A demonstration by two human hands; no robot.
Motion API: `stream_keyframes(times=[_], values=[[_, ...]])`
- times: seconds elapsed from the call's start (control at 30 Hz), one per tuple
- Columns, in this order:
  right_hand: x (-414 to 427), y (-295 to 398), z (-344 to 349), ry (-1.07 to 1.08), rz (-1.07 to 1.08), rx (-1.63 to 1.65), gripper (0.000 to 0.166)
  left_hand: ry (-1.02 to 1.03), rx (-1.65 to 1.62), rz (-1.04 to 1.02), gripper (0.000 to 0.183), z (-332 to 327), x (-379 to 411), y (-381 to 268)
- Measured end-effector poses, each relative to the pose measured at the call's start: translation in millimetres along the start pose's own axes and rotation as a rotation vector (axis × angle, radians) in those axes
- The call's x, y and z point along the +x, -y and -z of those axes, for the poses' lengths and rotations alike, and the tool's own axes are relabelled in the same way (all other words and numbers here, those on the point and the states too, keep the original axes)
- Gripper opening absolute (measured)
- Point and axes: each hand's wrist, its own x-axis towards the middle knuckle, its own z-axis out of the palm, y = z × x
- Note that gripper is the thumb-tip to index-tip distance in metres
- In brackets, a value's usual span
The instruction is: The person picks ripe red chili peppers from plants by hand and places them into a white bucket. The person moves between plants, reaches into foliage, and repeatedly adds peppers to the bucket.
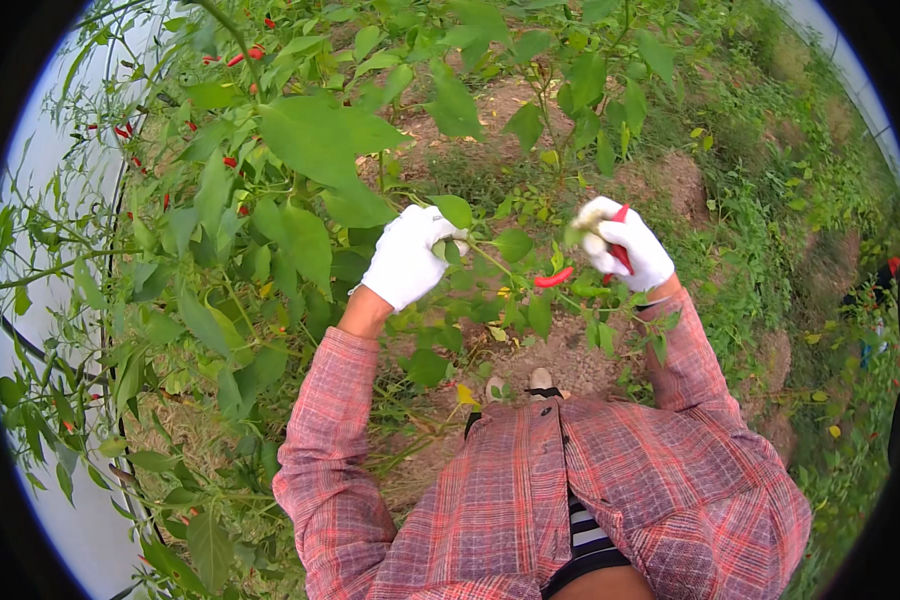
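Note:
My left hand (414, 253), in a white glove, is closed around a leafy green stem of a chili pepper plant (491, 259). To its right, my right hand (625, 244), gloved in white too, holds red chili peppers (619, 259) against the palm, with a blurred pale green bit at its fingertips. Between the hands, a curved red chili pepper (553, 278) lies along the branch, just left of my right hand and apart from it. A green chili pepper (589, 289) shows below my right hand among the leaves.
Large leaves (315, 139) hang over the view ahead and left. More red chilies (246, 55) grow at the upper left, beside a pale plastic sheet wall (52, 300). Bare soil (551, 360) lies below the branch, near my shoes (541, 377). Low green plants (750, 262) line the right.

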Motion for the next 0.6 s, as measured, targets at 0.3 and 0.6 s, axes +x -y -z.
stream_keyframes(times=[0.3,0.6], values=[[-26.1,21.5,-46.6,-0.003,0.084,-0.990,0.040,0.066,-0.009,-0.006,0.017,-8.3,10.1,-5.9],[-7.0,-3.0,-51.2,0.054,0.127,-1.102,0.026,0.052,0.268,0.094,0.041,9.8,9.9,-46.1]])
